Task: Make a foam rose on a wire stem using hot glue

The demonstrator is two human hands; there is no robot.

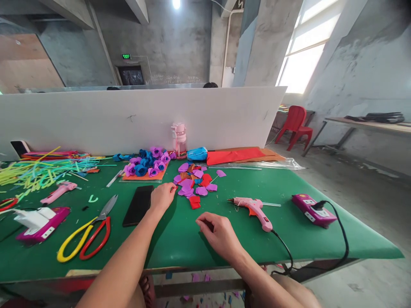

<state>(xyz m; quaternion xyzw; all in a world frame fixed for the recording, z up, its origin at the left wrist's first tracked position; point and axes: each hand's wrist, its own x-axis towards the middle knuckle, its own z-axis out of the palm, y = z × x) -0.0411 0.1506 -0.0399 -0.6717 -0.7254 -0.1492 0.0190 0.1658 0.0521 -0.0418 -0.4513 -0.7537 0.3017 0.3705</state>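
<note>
Across the table [276, 182]: green top, craft stuff spread over it.
Board [141, 117]: upright, white, along the far side.
Flowers [147, 161]: purple and blue, bunched beyond the phone, left of the petals.
Petals [186, 185]: loose pile mid-table, mostly purple, some red, brown, blue. Overlapping, lying every which way.
Shears [104, 212]: near left, blades pointing away, one yellow grip, one red.
Left hand [163, 197]: at the pile's left edge, fingers bent, tips by the purple petals. Can't tell if anything is pinched.
Right hand [218, 233]: near side of the pile, apart from it. Fingers loosely curled, nothing visible in them; can't rule out something small.
Glue gun [248, 202]: pink, on its side, right of the pile, nozzle toward it.
Phone [138, 206]: black, flat, partly behind the left wrist.
Red petal [195, 202]: nearest edge of the pile, between the hands.
Petal handling: my read, light, thin, soft, easily creased. Pinch one by its edge with fingertips; overlapped ones may drag neighbours.
</note>
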